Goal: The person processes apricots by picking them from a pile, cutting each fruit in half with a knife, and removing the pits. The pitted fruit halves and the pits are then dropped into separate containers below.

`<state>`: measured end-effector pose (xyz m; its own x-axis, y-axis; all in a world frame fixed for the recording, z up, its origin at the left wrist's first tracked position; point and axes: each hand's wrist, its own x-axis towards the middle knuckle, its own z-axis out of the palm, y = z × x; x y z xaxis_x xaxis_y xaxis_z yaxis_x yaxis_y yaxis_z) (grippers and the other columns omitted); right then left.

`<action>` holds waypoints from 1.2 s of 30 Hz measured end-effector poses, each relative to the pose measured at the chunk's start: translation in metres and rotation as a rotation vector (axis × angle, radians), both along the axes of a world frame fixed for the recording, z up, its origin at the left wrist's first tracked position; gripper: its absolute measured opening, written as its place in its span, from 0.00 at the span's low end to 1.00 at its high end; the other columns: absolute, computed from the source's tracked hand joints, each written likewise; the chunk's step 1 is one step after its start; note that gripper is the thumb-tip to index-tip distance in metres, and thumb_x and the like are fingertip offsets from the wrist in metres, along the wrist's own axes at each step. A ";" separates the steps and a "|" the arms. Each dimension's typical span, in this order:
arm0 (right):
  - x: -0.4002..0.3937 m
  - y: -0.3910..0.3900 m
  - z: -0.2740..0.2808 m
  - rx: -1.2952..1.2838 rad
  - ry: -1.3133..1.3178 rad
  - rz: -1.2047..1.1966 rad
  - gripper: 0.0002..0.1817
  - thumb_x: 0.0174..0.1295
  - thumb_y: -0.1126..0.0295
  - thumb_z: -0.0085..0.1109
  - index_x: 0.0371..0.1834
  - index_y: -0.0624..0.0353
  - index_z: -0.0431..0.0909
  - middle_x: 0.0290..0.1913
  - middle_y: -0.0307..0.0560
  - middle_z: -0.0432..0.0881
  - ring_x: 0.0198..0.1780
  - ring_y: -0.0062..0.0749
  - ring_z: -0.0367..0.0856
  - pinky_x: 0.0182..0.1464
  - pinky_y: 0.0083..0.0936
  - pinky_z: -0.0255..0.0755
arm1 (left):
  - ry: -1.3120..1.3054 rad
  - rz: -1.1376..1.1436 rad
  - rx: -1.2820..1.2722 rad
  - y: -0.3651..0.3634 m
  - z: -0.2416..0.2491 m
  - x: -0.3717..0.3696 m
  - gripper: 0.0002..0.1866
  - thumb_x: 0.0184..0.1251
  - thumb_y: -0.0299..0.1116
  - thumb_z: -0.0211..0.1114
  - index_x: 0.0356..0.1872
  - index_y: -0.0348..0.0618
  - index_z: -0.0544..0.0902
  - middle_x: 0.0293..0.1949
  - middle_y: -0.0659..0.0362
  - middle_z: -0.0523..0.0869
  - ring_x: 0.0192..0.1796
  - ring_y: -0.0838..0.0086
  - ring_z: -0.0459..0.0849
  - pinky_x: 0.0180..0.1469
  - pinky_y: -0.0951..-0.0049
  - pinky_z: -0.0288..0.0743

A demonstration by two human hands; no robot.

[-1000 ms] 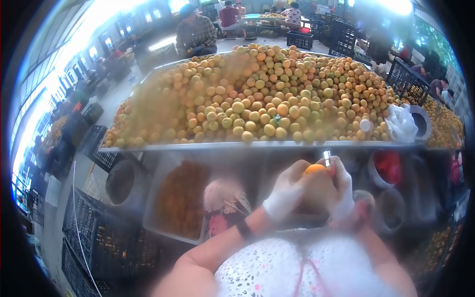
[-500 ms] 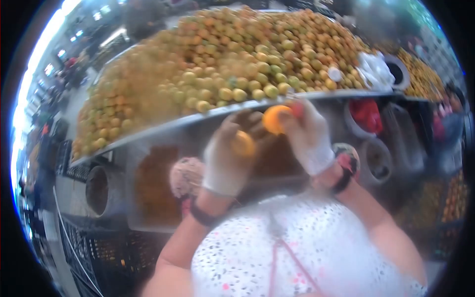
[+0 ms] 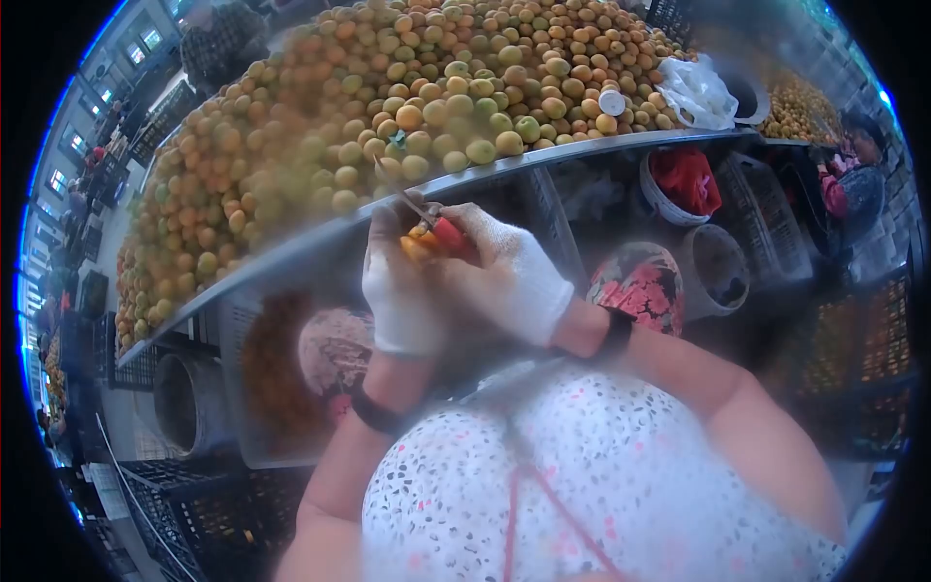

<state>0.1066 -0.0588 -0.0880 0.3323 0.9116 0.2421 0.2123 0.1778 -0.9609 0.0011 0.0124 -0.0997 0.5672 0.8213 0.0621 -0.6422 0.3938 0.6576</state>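
My left hand (image 3: 400, 291), in a white glove, is closed round an orange apricot (image 3: 419, 244), of which only a part shows between the hands. My right hand (image 3: 504, 267), gloved too, grips a small knife by its red handle (image 3: 452, 239). Its thin blade points up and left, past the fruit. Both hands meet in front of my apron, and the fingers underneath are hidden. Just beyond them, a metal-edged table (image 3: 281, 247) bears a big heap of apricots (image 3: 427, 87), several of them greenish.
A white plastic bag (image 3: 696, 92) and a white round lid (image 3: 612, 103) lie by the heap. Below right stand a bucket with red cloth (image 3: 687, 184) and another bucket (image 3: 718, 267). Between my left knee and a grey bucket (image 3: 182, 398) stands a tub of orange contents (image 3: 281, 373).
My hands have come together and shifted left. Two orange pieces showed apart, one in each hand; now orange shows only between the joined hands. The knife blade has come into clear sight.
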 end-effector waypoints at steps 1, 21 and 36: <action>0.000 0.002 -0.007 0.064 0.036 0.003 0.21 0.64 0.70 0.67 0.59 0.62 0.75 0.46 0.56 0.87 0.47 0.37 0.88 0.50 0.27 0.79 | 0.152 0.145 0.050 -0.004 0.004 0.003 0.22 0.83 0.45 0.49 0.59 0.37 0.77 0.50 0.56 0.83 0.53 0.73 0.81 0.59 0.71 0.76; 0.003 -0.003 -0.001 0.017 0.005 0.232 0.12 0.69 0.77 0.57 0.55 0.65 0.78 0.49 0.47 0.83 0.49 0.31 0.82 0.50 0.23 0.79 | 0.165 -0.128 0.094 -0.014 0.003 -0.054 0.15 0.80 0.40 0.56 0.61 0.48 0.78 0.31 0.69 0.79 0.20 0.89 0.67 0.18 0.85 0.56; -0.054 0.003 0.031 -0.283 0.732 0.302 0.18 0.75 0.63 0.53 0.65 0.51 0.71 0.28 0.33 0.74 0.22 0.11 0.71 0.18 0.09 0.62 | -0.054 -0.067 0.243 -0.035 0.045 -0.108 0.29 0.80 0.37 0.56 0.77 0.42 0.62 0.66 0.57 0.76 0.65 0.72 0.76 0.66 0.73 0.71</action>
